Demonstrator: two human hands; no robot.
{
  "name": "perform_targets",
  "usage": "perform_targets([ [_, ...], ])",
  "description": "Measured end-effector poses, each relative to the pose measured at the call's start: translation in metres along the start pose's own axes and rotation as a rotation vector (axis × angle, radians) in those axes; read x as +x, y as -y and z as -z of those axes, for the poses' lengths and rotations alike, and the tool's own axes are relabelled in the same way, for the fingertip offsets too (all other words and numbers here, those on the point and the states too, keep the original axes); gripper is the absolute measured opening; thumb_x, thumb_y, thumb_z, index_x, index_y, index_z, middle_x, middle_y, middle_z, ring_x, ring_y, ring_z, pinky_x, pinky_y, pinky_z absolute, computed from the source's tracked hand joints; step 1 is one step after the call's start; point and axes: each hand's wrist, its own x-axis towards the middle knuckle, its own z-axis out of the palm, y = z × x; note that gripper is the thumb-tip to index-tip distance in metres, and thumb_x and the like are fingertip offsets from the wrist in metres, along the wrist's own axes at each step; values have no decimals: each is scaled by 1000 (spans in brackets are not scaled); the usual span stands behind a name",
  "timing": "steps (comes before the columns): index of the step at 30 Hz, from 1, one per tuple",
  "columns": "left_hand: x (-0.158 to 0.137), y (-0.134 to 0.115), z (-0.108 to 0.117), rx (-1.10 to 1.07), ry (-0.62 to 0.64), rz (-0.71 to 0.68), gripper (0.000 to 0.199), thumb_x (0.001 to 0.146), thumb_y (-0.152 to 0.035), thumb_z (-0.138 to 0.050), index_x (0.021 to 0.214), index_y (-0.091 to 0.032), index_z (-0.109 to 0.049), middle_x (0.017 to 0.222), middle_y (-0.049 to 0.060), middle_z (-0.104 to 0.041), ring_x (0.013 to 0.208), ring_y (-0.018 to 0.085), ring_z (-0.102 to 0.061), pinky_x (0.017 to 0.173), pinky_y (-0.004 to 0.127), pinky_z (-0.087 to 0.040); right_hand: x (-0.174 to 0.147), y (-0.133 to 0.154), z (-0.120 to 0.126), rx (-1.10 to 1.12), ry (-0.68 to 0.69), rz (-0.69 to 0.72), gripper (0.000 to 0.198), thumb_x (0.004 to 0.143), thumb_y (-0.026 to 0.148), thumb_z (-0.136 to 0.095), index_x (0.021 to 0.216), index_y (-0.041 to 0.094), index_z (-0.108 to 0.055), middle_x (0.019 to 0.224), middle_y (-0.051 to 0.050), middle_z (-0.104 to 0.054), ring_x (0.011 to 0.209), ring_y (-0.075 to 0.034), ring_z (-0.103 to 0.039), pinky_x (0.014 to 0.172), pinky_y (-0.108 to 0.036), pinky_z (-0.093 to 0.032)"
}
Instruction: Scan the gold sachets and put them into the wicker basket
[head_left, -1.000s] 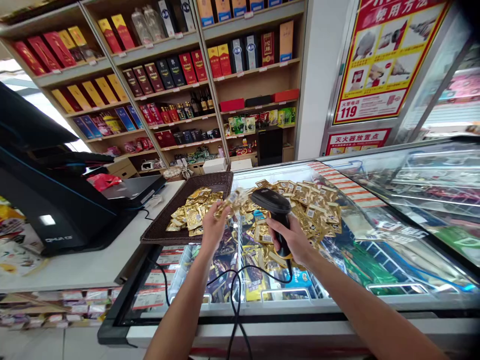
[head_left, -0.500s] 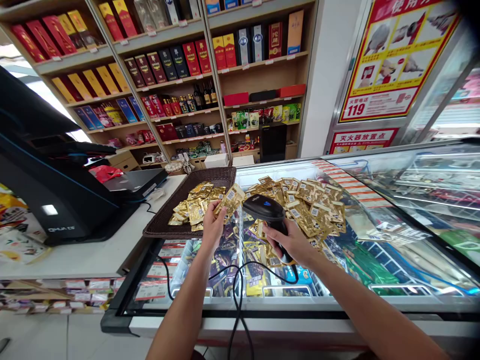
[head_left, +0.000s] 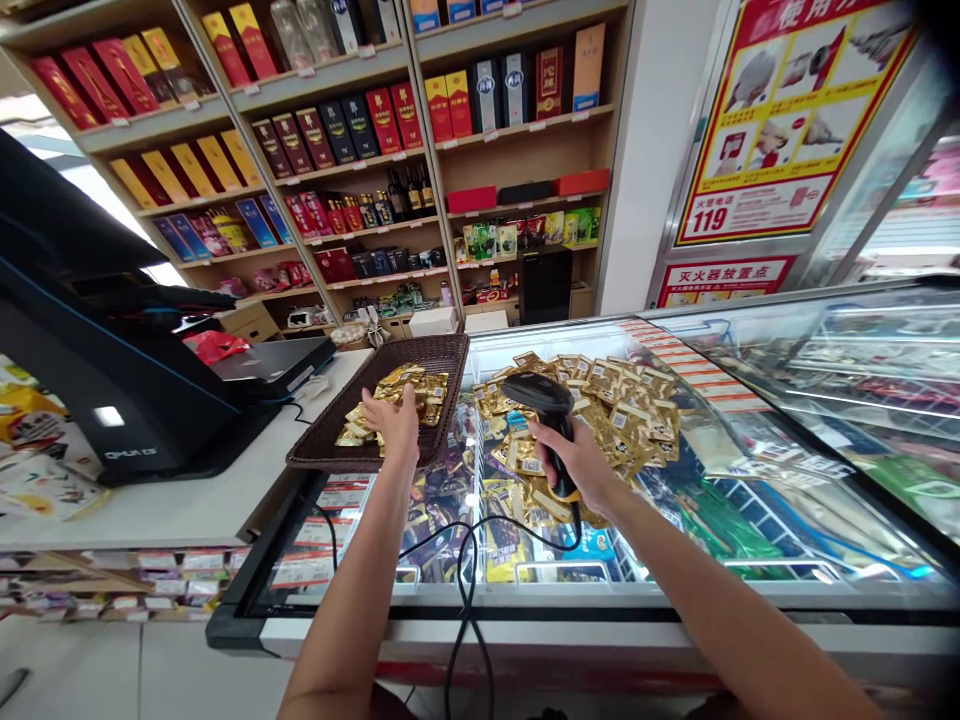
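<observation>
My left hand (head_left: 394, 420) is over the brown woven basket (head_left: 319, 445), fingers spread, with nothing gripped in it. Beneath and around it lie gold foil packets (head_left: 431, 390) inside the basket. In my right hand (head_left: 574, 460) is a black barcode scanner (head_left: 541, 395), held by its handle with the head pointing left. Its black cable (head_left: 469, 570) loops down over the front of the freezer. A wide heap of gold foil packets (head_left: 626, 405) is spread on the freezer's glass top, behind and to the right of the scanner.
The glass-topped chest freezer (head_left: 525, 615) has packaged goods under its lid. On the left, a white counter (head_left: 225, 505) carries a black checkout machine (head_left: 135, 400). Shelves with boxes and bottles (head_left: 360, 125) stand behind. A red and yellow poster (head_left: 795, 130) hangs at the right.
My left hand has moved left from beside the scanner to over the basket and let go of the gold packet. The scanner has tilted and shifted slightly.
</observation>
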Motion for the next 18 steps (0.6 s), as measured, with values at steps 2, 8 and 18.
perform_targets([
  [2, -14, -11, -3, 160, 43, -196, 53, 84, -34, -68, 131, -22, -48, 147, 15, -40, 146, 28, -24, 120, 49, -15, 1, 2, 1, 12, -11, 17, 34, 82, 50, -70, 78, 20, -53, 57, 5, -54, 38, -9, -46, 35, -22, -38],
  [8, -77, 6, -37, 362, 984, -527, 21, 90, -27, -61, 109, -22, -67, 119, 10, -66, 118, 25, -55, 104, 44, -42, 1, 4, 1, 9, -51, 48, 34, 82, 49, -70, 76, 21, -52, 55, 6, -53, 36, -8, -45, 34, -21, -36],
  [18, -79, 28, -35, 320, 916, -352, 17, 79, -37, -74, 82, -20, -70, 74, 3, -61, 69, 18, -58, 71, 32, -48, 0, 5, -1, 48, -51, 47, 36, 79, 50, -72, 79, 20, -52, 57, 6, -55, 35, -7, -46, 35, -20, -37],
])
